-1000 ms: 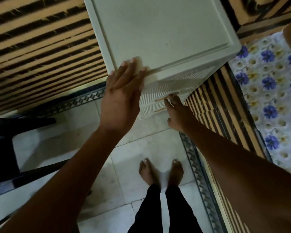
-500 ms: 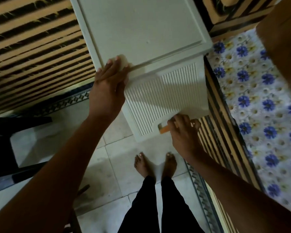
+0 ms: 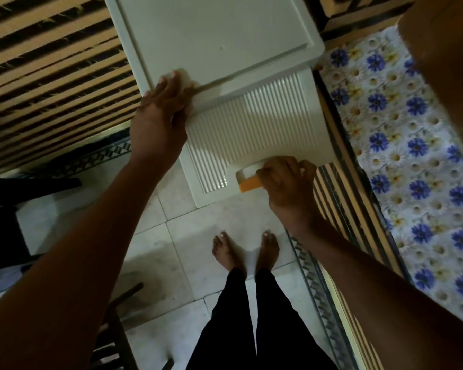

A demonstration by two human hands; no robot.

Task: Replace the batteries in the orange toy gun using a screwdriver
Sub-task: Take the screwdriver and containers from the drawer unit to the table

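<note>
A white plastic drawer cabinet stands in front of me. Its ribbed drawer front juts out toward me. My right hand grips the drawer's handle, where an orange strip shows under my fingers. My left hand rests on the cabinet's front left corner, fingers laid over the top edge. Neither the orange toy gun nor a screwdriver is in view; the drawer's inside is hidden.
A bed with a blue-flowered sheet lies on the right behind a striped bed side. A striped panel fills the upper left. Dark furniture stands at left. My bare feet stand on pale floor tiles.
The drawer has slid out toward me with my right hand on its handle. My left hand has stayed on the cabinet's corner.
</note>
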